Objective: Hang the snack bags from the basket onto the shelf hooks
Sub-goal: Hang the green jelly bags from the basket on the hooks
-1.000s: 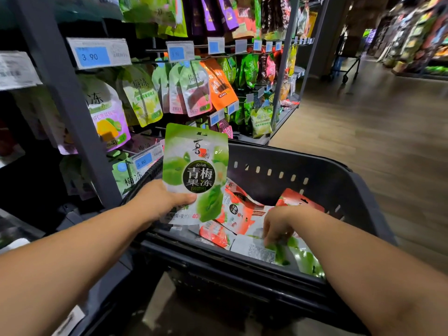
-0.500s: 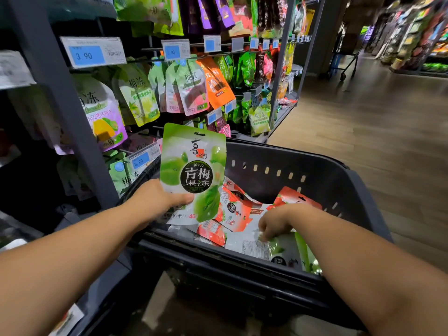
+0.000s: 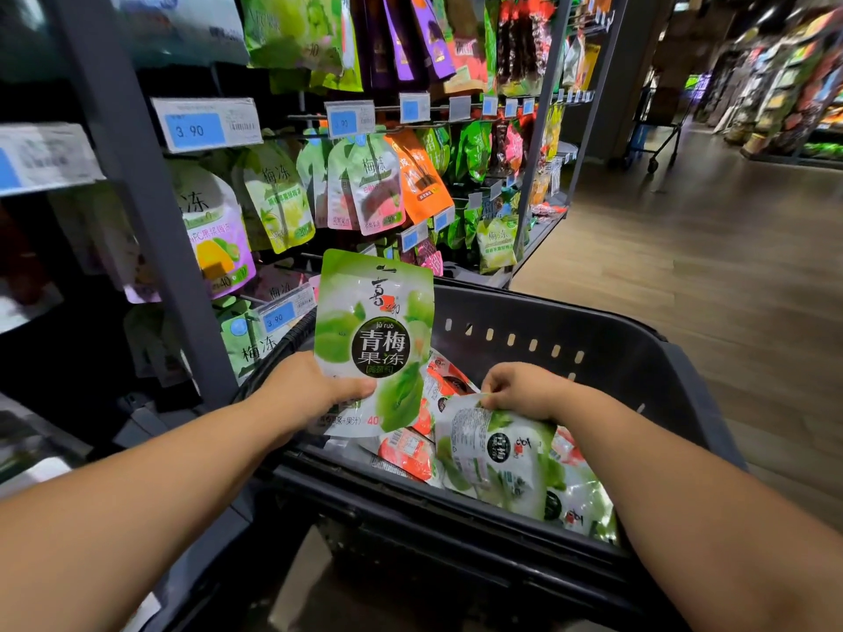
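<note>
Snack bags hang on shelf hooks [image 3: 319,117] at left. The left hand [image 3: 314,390] grips an upright green snack bag [image 3: 374,339] above the dark basket [image 3: 593,358]. The right hand [image 3: 524,390] pinches another green bag [image 3: 497,453] lying inside the basket.

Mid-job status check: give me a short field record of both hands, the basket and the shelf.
Left hand: grips upright green bag near its lower left corner.
Right hand: pinches second green bag by its top edge, inside the basket.
Basket contents: red bags lie beneath.
Shelf hooks: hanging bags, 3.90 price tag.
Held bags: neither on a hook yet.
</note>
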`<state>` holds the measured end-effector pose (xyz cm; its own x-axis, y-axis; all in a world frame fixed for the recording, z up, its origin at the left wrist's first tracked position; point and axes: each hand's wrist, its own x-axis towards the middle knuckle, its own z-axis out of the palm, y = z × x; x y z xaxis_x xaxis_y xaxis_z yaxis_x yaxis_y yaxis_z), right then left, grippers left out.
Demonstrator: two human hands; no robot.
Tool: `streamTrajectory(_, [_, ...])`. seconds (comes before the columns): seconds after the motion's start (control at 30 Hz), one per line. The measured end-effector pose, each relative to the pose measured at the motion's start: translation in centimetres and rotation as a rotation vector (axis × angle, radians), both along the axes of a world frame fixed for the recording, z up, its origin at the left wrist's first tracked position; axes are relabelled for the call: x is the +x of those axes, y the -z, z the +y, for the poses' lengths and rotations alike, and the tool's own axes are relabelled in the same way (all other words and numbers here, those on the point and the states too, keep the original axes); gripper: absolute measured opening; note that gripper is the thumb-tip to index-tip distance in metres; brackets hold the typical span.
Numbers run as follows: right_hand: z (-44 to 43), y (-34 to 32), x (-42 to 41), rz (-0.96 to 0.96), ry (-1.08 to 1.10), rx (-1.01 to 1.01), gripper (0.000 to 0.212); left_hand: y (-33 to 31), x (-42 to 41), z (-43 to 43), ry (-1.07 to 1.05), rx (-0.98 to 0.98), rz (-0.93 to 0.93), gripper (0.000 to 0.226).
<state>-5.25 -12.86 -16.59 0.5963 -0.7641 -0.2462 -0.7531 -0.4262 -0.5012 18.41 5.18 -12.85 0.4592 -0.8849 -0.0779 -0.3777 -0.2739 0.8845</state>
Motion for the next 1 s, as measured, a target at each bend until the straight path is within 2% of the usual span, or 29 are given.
streamTrajectory(0.17, [0.0, -0.7, -0.2, -0.348, 0.100, 0.175, 0.014, -0.3, -0.3, 0.1, -0.016, -0.010, -0.025, 0.025])
streamTrajectory(0.3, [-0.2, -1.0, -0.5, -0.445, 0.162, 0.315, 0.026, -0.4, -0.3, 0.0, -0.012, -0.005, -0.057, 0.023])
streamTrajectory(0.47, [-0.1, -1.4, -0.8, -0.579, 0.227, 0.466, 0.015, -0.2, 0.0, -0.2, -0.026, -0.001, -0.064, 0.028])
streamTrajectory(0.7, [-0.1, -1.1, -0.7, -0.580, 0.166, 0.514, 0.027, 0.0, 0.1, -0.2, -0.031, -0.009, -0.049, 0.032])
streamTrajectory(0.93, [-0.1, -1.1, -0.6, -0.482, 0.070, 0.544, 0.074, -0.2, 0.0, -0.1, -0.032, 0.011, -0.059, 0.034])
streamTrajectory(1.0, [0.3, -1.3, -0.3, -0.435, 0.067, 0.453, 0.064, -0.1, 0.0, -0.1, -0.029, 0.010, -0.054, 0.035])
